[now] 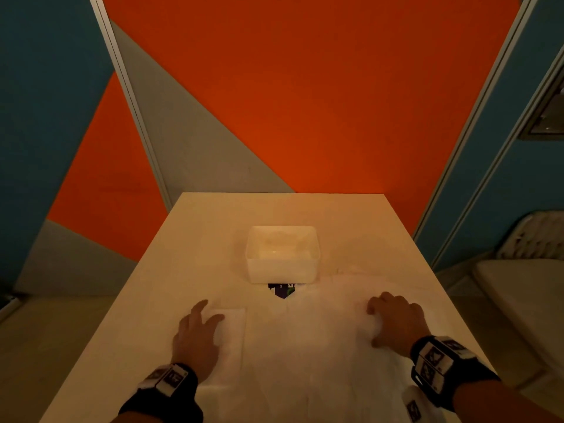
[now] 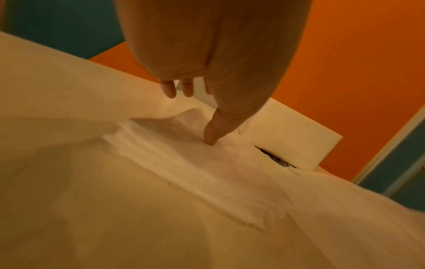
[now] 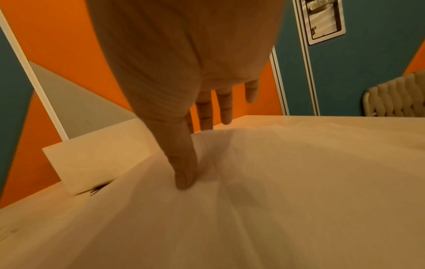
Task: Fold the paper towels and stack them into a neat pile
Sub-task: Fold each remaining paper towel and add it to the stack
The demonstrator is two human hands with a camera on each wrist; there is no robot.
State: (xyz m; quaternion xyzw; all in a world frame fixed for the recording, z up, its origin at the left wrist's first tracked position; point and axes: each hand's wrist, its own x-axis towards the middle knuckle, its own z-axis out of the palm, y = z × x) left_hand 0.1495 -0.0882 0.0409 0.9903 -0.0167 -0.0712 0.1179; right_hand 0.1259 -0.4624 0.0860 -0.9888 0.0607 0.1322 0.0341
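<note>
Right hand (image 1: 395, 320) pinches the open towel (image 1: 320, 346) beside the tub (image 1: 282, 254), ready to fold, while left hand (image 1: 195, 334), fingers spread, pins the folded pile (image 1: 233, 325).

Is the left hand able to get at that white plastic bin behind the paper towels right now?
Probably yes: the left hand only rests on the folded paper towel, and nothing stands between it and the white bin.
</note>
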